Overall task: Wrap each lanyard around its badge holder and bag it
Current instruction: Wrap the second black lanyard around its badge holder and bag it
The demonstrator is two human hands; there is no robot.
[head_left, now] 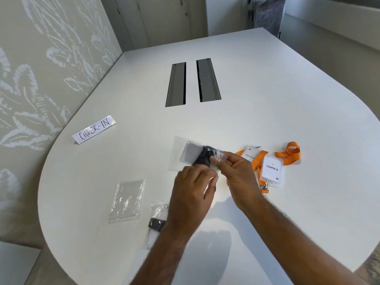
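Note:
A clear plastic bag (181,150) with a badge holder wrapped in a black lanyard (202,156) partly inside is held above the white table (267,95). My right hand (238,175) pinches the bag's open end with thumb and fingers. My left hand (191,194) grips the bag's near edge beside it, slightly blurred. To the right lie two badge holders with orange lanyards: one reading "V.Kohli" (271,169) and another (251,154) behind it. A bagged badge with a black lanyard (157,221) lies under my left forearm. An empty bag (127,199) lies to the left.
A folded "CHECK-IN" paper sign (94,129) stands at the left. Two dark cable-tray slots (176,85) (207,80) are set into the table's middle. A patterned wall panel borders the table's left side; the curved near edge runs below my arms.

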